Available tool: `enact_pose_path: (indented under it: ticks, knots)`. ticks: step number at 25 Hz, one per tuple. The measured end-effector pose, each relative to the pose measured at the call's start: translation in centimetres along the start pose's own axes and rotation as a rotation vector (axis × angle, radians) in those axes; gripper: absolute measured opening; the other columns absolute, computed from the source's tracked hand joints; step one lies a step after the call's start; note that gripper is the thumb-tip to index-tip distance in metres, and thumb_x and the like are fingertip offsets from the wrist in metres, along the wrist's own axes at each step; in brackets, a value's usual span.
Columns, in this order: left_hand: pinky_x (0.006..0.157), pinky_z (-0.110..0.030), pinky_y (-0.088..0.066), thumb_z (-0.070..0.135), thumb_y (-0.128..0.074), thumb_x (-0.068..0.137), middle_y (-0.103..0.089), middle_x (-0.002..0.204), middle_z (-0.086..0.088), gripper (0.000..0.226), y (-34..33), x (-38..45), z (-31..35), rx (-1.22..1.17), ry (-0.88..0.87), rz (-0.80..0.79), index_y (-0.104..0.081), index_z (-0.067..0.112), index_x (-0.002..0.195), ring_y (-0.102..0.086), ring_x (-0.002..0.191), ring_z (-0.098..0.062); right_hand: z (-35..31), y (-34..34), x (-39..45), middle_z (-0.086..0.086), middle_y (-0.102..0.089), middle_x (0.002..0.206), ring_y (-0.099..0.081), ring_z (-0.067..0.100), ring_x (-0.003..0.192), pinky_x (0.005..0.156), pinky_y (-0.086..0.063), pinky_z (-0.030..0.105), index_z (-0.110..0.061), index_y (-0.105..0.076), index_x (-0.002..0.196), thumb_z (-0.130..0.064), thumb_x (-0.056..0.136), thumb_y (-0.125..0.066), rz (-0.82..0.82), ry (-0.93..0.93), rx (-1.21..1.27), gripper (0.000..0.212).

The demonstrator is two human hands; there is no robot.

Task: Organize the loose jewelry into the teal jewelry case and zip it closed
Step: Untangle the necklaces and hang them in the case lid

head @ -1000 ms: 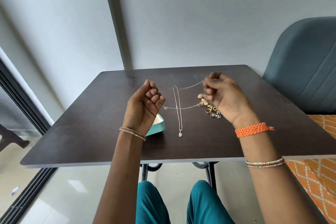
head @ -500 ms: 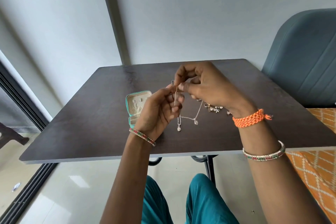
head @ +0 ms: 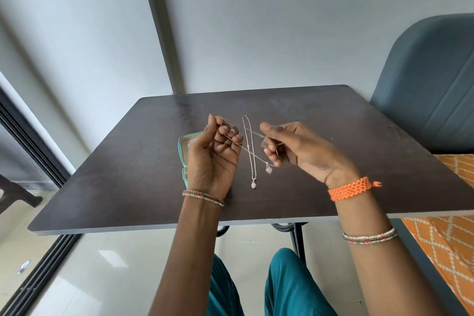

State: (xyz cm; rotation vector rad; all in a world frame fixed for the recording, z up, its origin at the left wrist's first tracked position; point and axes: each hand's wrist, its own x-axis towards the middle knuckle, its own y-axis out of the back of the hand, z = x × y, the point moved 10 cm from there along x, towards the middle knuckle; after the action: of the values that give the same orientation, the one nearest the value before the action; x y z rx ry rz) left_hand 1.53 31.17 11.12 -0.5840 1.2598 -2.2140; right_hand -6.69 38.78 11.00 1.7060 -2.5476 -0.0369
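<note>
Fingers [head: 232, 133] of both hands pinch one thin chain [head: 252, 154], palms up.
Left hand [head: 213, 159] and right hand [head: 302, 151] hover mid-worktop [head: 128, 187], beside the teal case [head: 183, 151].

The left wrist wears a thin beaded bangle [head: 203, 198] in red, green and gold. The right wrist carries an orange braided band [head: 350, 188], with two similar bangles [head: 369, 236] further up the forearm. Teal trousers [head: 289, 287] cover both legs.

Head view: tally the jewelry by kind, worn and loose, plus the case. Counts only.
Necklaces: 2, one chain stretched between left hand and right hand, one necklace lying on the table
Bangles: 2, left wrist, right forearm
Orange braided band: 1
Teal case: 1, open
Total: 6
</note>
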Motion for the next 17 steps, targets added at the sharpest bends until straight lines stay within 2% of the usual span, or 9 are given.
enact_pose_path:
  ticks: [2, 5, 7, 9, 10, 11, 13, 15, 17]
  knots:
    - [0.057, -0.019, -0.05, 0.018, -0.043, 0.097, -0.056, 0.059, 0.004, 0.03, 0.7, 0.2, 0.8, -0.083, -0.039, 0.048, -0.059, 0.011, 0.072, -0.055, 0.056, -0.009, -0.4, -0.3, -0.2, 0.006, -0.066, 0.074, -0.062, 0.019, 0.072, 0.07, -0.055, 0.029, -0.016, -0.065, 0.063, -0.022, 0.086, -0.059, -0.044, 0.047, 0.319, 0.025]
    - [0.06, -0.018, -0.053, 0.016, -0.045, 0.096, -0.065, 0.066, 0.002, 0.027, 1.2, 0.3, 1.5, -0.158, -0.087, 0.094, -0.061, 0.009, 0.076, -0.06, 0.058, -0.008, -0.6, 0.6, -0.2, 0.003, -0.068, 0.073, -0.066, 0.022, 0.087, 0.091, -0.05, 0.035, -0.014, -0.07, 0.069, -0.015, 0.08, -0.059, 0.048, 0.074, 0.625, 0.015]
    - [0.061, -0.019, -0.055, 0.014, -0.047, 0.095, -0.068, 0.071, -0.001, 0.03, 1.0, 0.2, 1.4, -0.218, -0.099, 0.096, -0.065, 0.005, 0.074, -0.064, 0.061, -0.01, -0.7, 0.4, -0.2, 0.002, -0.062, 0.064, -0.068, 0.019, 0.078, 0.089, -0.052, 0.034, -0.009, -0.069, 0.072, -0.012, 0.077, -0.058, 0.125, 0.081, 0.777, 0.012]
    - [0.064, -0.022, -0.057, 0.012, -0.046, 0.095, -0.072, 0.078, -0.007, 0.029, 0.4, 0.3, 1.1, -0.271, -0.089, 0.078, -0.067, 0.0, 0.081, -0.069, 0.067, -0.014, -0.4, 0.5, 0.1, 0.0, -0.053, 0.056, -0.059, 0.013, 0.061, 0.068, -0.058, 0.028, -0.007, -0.065, 0.077, -0.008, 0.08, -0.059, 0.256, 0.078, 0.752, 0.006]
    - [0.068, -0.024, -0.058, 0.012, -0.045, 0.096, -0.073, 0.082, -0.01, 0.029, -0.1, 0.3, 0.7, -0.292, -0.072, 0.058, -0.068, -0.003, 0.085, -0.071, 0.072, -0.017, -0.2, 1.1, 0.1, 0.0, -0.05, 0.054, -0.052, 0.011, 0.055, 0.055, -0.053, 0.024, -0.006, -0.065, 0.078, -0.007, 0.084, -0.061, 0.356, 0.072, 0.607, 0.007]
    - [0.072, -0.027, -0.059, 0.011, -0.044, 0.096, -0.072, 0.087, -0.014, 0.031, -0.5, 0.5, 0.3, -0.307, -0.055, 0.038, -0.068, -0.007, 0.088, -0.071, 0.077, -0.02, -0.3, 2.1, 0.1, 0.001, -0.05, 0.055, -0.045, 0.009, 0.051, 0.047, -0.045, 0.022, -0.006, -0.065, 0.077, -0.007, 0.085, -0.062, 0.459, 0.07, 0.389, 0.009]
    - [0.082, -0.03, -0.056, 0.01, -0.041, 0.096, -0.071, 0.094, -0.017, 0.03, -0.9, 0.8, -0.1, -0.285, -0.054, 0.022, -0.064, -0.009, 0.097, -0.071, 0.085, -0.023, -1.7, 3.0, 0.0, -0.004, -0.054, 0.056, -0.041, 0.004, 0.047, 0.048, -0.036, 0.022, -0.012, -0.068, 0.071, -0.015, 0.084, -0.067, 0.542, 0.079, -0.108, 0.013]
    - [0.088, -0.028, -0.053, 0.009, -0.039, 0.098, -0.069, 0.1, -0.015, 0.026, -1.0, 1.2, -0.2, -0.144, -0.101, 0.034, -0.058, -0.006, 0.108, -0.069, 0.09, -0.02, -3.7, 1.9, 0.1, -0.013, -0.048, 0.046, -0.042, 0.0, 0.043, 0.05, -0.033, 0.016, -0.018, -0.068, 0.069, -0.019, 0.084, -0.067, 0.431, 0.085, -0.528, 0.015]
    - [0.084, -0.024, -0.054, 0.005, -0.038, 0.098, -0.068, 0.097, -0.012, 0.022, -0.9, 1.4, -0.2, 0.081, -0.154, 0.036, -0.056, -0.002, 0.108, -0.069, 0.086, -0.016, -5.7, -0.3, -0.3, -0.011, -0.053, 0.053, -0.047, 0.001, 0.052, 0.05, -0.033, 0.011, -0.018, -0.072, 0.077, -0.015, 0.086, -0.062, 0.281, 0.1, -0.885, 0.014]
